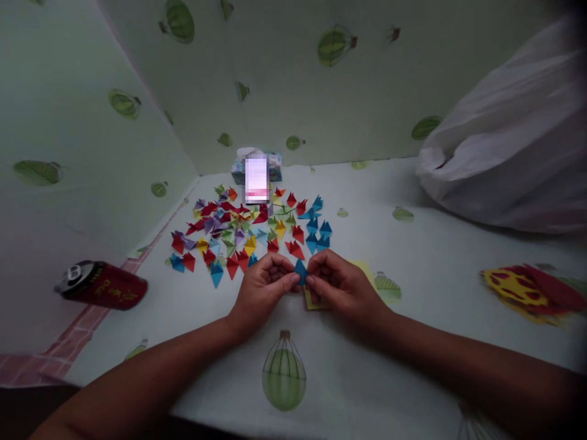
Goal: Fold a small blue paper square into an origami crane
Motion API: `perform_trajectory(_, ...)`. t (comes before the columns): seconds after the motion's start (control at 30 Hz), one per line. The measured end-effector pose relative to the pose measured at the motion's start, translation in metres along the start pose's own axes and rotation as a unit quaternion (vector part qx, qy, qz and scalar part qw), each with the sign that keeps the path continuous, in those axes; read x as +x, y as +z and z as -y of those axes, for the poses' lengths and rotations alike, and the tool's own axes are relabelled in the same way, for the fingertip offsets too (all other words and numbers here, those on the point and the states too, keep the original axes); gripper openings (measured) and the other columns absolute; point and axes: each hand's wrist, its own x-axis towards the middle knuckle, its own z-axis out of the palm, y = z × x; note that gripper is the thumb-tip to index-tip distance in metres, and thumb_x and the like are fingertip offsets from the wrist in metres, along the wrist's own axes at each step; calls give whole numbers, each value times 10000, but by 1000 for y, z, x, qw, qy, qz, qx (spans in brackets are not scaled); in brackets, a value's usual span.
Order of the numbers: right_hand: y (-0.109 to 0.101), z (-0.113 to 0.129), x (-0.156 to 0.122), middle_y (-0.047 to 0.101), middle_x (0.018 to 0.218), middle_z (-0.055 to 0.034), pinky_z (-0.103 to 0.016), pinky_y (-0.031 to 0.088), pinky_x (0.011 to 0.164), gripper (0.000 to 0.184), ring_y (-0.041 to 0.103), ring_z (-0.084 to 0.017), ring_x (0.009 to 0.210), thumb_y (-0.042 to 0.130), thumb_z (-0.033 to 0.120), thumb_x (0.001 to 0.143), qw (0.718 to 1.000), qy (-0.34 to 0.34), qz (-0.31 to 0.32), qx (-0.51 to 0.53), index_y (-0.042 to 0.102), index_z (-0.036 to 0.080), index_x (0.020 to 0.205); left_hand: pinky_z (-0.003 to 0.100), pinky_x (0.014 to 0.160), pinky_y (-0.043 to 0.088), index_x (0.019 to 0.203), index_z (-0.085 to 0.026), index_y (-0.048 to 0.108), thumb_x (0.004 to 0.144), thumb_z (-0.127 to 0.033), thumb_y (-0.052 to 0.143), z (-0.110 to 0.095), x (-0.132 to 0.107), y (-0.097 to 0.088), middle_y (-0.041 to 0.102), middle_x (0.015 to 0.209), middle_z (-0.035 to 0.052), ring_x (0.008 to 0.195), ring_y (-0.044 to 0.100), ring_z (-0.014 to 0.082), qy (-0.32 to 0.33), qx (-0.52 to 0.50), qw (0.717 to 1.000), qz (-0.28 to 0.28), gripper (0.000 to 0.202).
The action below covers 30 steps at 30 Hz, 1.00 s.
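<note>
Between my two hands is a small piece of folded blue paper, its pointed tip facing up. My left hand pinches its left side between thumb and fingers. On the other side, my right hand grips it with thumb and forefinger. Beneath my right hand lies a stack of yellow square paper, partly covered by the hand. Just beyond my hands spread many small folded paper shapes in red, blue, yellow, green and purple, with several blue ones grouped at the right.
A phone with a lit, blurred screen leans against a tissue box at the back. To the left a dark red can stands. At right are a large white bag and a red and yellow item.
</note>
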Motion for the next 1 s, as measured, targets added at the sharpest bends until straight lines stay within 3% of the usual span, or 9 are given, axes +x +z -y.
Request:
perform_trajectory(0.1,0,-1,0,545,683,26,-261,430,558,61,541,-122,591,569,231,888,1000,-2,-2,-1,515,206,877,241,667,569,908,-161,648,681,-297,858,1,0,0,690,786,-8,661,672,114,-19,-30,999,7,337)
perform_trajectory(0.2,0,-2,0,555,705,23,-260,436,565,88,546,-125,607,589,248,885,1000,1,-4,6,517,206,917,235,686,557,853,-153,660,706,-290,838,3,0,-1,691,761,-6,668,664,109,-21,-22,999,12,268)
perform_trajectory(0.4,0,0,0,543,624,28,-248,401,545,121,507,-114,559,573,236,885,999,-2,10,-52,527,194,782,217,679,489,795,-146,666,743,-271,794,0,-1,-3,668,748,1,703,610,111,14,76,997,16,186)
perform_trajectory(0.57,3,1,-3,579,601,24,-243,412,552,95,532,-117,542,553,215,888,997,-22,31,-68,544,183,800,227,664,447,730,-143,681,786,-286,745,-4,-3,-4,657,711,8,683,570,114,46,142,989,21,167)
perform_trajectory(0.8,-1,7,-4,567,594,18,-235,391,547,188,508,-109,537,529,207,913,985,-94,42,-139,548,175,728,203,619,450,721,-143,675,839,-349,706,-1,-5,-3,652,661,-6,626,566,92,21,75,997,14,239)
perform_trajectory(1.0,-2,-2,-1,558,616,29,-236,401,529,116,515,-112,534,551,231,928,992,-48,-33,-114,564,177,826,213,623,523,767,-147,642,775,-307,777,3,1,-5,698,642,-2,600,649,109,-10,24,999,26,209)
